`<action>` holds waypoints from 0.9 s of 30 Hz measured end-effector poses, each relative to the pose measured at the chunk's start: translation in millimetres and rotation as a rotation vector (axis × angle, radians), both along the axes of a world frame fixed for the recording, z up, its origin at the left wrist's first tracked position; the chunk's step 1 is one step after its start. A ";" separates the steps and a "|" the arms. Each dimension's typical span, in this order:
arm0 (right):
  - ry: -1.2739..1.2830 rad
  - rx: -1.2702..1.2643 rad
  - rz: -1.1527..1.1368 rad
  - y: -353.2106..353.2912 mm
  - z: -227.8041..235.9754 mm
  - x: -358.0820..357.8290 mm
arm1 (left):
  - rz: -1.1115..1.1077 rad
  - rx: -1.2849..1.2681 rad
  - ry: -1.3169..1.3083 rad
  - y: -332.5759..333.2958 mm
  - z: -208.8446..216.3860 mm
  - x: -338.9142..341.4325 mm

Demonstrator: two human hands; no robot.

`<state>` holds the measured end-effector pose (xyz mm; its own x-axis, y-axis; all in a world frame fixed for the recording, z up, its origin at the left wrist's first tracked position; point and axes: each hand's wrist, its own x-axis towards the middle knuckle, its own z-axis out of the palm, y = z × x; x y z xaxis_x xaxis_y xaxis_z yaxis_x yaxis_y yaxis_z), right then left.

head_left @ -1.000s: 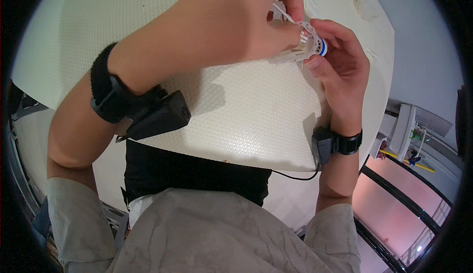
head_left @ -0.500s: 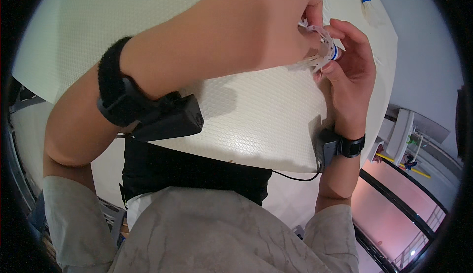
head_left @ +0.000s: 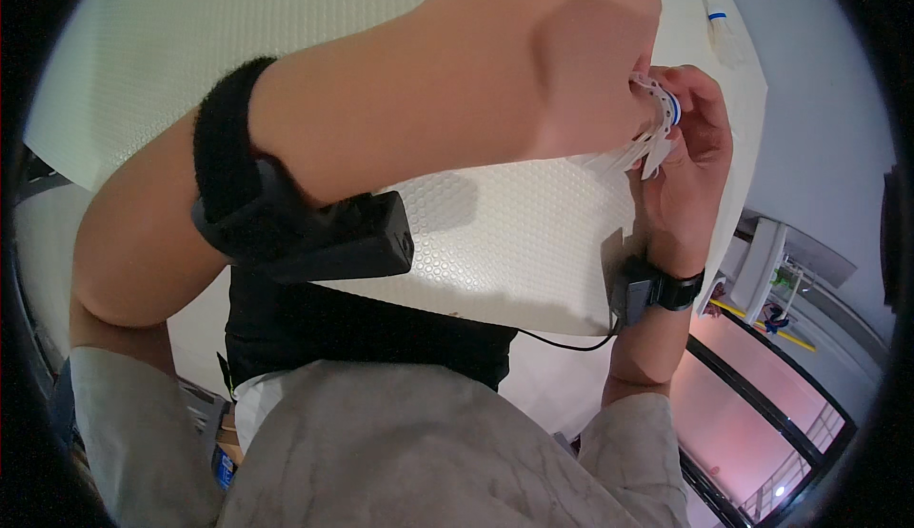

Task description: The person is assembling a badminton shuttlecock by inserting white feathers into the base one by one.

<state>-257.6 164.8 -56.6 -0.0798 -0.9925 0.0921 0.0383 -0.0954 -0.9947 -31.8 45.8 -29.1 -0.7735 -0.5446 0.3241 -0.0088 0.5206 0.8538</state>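
Both my hands are at the right side of the table, working on a shuttlecock with a blue band round its white head. Pale quills and feathers stick out to its left, partly under my left hand. A white strip with small holes curves about the shuttlecock next to the band; its far end is hidden. My left hand reaches across from the left, back of the hand up, its fingertips closed on the strip and mostly hidden. My right hand curls its fingers and thumb round the shuttlecock's head from the right.
The white textured table has its right edge just beyond my right hand. Another blue-banded shuttlecock lies at the far right. A black cable hangs from my right wrist device. A black device is strapped to my left forearm.
Both hands have shifted slightly away from my left side and a little nearer to me. The strip lies closer around the blue band, and my left hand covers more of the quills.
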 end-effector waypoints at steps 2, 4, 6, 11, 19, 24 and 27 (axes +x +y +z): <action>-0.091 0.056 -0.021 -0.7 -1.1 -0.6 | 0.024 -0.016 0.014 -0.7 -4.3 -1.6; -0.084 0.073 -0.075 -0.9 -3.1 -0.3 | 0.055 -0.038 0.038 -0.2 -8.9 -5.3; -0.091 0.073 -0.093 -1.3 -3.7 -0.4 | 0.092 -0.059 0.066 -0.2 -13.6 -11.5; -0.150 0.049 -0.012 -0.1 -0.1 -1.5 | 0.161 -0.089 0.093 1.1 -24.4 -22.1; -0.109 0.087 -0.055 2.5 2.1 2.6 | 0.214 -0.128 0.109 3.9 -33.0 -24.5; -0.101 0.041 -0.054 1.0 -4.6 0.7 | 0.252 -0.176 0.122 5.2 -37.1 -26.7; -0.086 0.013 -0.049 0.5 -6.1 -3.8 | 0.286 -0.205 0.120 8.7 -38.3 -24.8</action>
